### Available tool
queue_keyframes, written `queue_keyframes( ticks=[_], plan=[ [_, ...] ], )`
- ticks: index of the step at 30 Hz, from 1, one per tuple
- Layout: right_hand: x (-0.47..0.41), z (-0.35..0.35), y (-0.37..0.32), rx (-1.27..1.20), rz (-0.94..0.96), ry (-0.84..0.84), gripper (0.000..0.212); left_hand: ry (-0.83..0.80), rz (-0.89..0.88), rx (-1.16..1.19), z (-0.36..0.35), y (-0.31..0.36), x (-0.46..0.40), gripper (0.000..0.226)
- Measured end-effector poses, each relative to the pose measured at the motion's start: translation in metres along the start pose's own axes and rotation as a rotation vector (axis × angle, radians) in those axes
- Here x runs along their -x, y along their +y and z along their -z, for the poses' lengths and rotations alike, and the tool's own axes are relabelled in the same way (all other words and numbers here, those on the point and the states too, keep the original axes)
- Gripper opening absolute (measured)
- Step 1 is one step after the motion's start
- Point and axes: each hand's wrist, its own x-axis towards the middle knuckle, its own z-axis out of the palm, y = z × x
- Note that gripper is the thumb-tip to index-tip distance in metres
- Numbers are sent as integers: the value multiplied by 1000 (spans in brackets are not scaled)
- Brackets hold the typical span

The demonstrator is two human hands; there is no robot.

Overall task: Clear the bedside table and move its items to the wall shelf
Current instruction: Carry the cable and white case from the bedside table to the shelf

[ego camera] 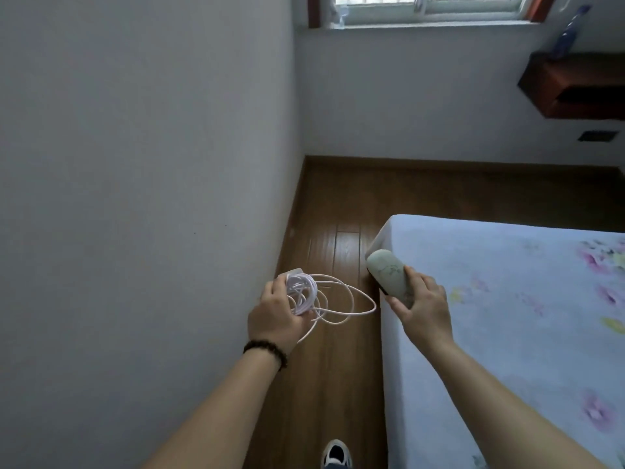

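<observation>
Wall shelf [575,93]: dark wood box mounted on the far wall at 2 o'clock, a blue bottle [570,32] standing on top. Bedside table not in view.

Left hand [275,316] grips a loose white cable bundle [311,296] with a white plug block at its top; several loops spill toward 3 o'clock and hang free over the wood floor [338,204].

Right hand [424,306] holds a pale oblong case [389,277], fingers curled round its lower half. Case long axis runs from 4 o'clock to 10 o'clock; rounded free end points to 10 o'clock, over the corner of the bed [507,299].

Step, as judged: carry phase, both items in transit along the aisle between wall and bed, shelf well apart.

Next move calls for: walking round the bed's foot to the shelf, keeping the dangling loops off the bed corner. Shelf interior too dark to tell free space.
</observation>
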Motion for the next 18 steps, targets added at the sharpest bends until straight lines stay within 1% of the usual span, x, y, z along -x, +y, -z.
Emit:
queue_keyframes(
  ticks=[5,10,14,18],
  plan=[
    [-85,-6,3,12,-32,19,66,-57,-44,-28,-26,19,-99,66],
    [-177,-23,11,13,-90,34,66,-80,-88,-16,-64,31,-201,65],
    [-271,-44,11,11,-115,77,66,-91,-143,-12,-102,35,-301,63],
    [-382,-62,1,29,-138,111,67,-114,-184,9,-134,44,-420,64]
  ],
)
